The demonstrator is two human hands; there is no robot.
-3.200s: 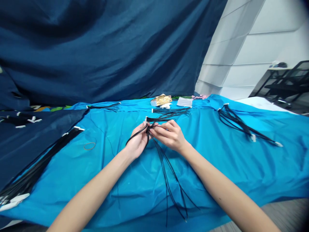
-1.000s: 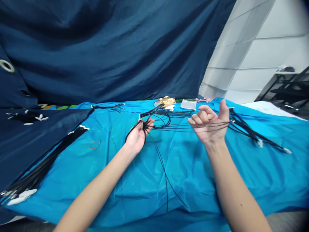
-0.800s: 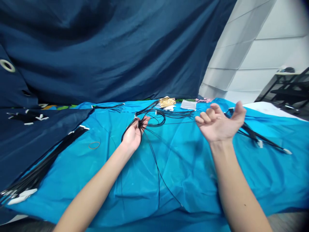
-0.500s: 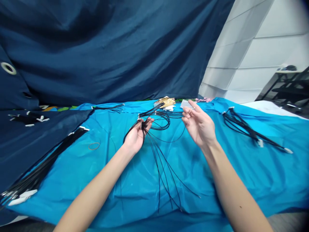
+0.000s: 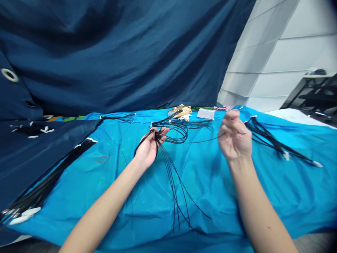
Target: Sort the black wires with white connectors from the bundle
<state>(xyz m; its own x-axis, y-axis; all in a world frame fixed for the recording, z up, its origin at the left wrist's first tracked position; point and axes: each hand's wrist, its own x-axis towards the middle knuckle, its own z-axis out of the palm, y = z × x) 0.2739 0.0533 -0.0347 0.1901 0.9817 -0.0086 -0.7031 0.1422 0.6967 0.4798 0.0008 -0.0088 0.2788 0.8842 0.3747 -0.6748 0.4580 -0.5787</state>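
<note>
My left hand (image 5: 147,146) is closed around a looped bundle of thin black wires (image 5: 177,135). Several loose ends of the bundle (image 5: 176,182) hang down over the blue cloth. To the right, my right hand (image 5: 235,135) is raised with its fingers curled in. A single black wire (image 5: 201,141) runs nearly level from the bundle to this hand, which is closed on it; the wire's far end is hidden in the fingers. Behind the bundle, more black wires (image 5: 200,124) lie on the cloth.
The blue cloth (image 5: 216,189) covers the table. Long black wires with white connectors (image 5: 60,165) lie at the left, another bundle (image 5: 273,142) at the right. A thin brown ring (image 5: 102,159) lies left of centre. At the back are a gold wrapper (image 5: 181,110) and a white slip (image 5: 205,113).
My right hand has moved to the right and its fingers have curled in. The wire between my hands, slack before, is now drawn out straighter. My left hand has barely moved.
</note>
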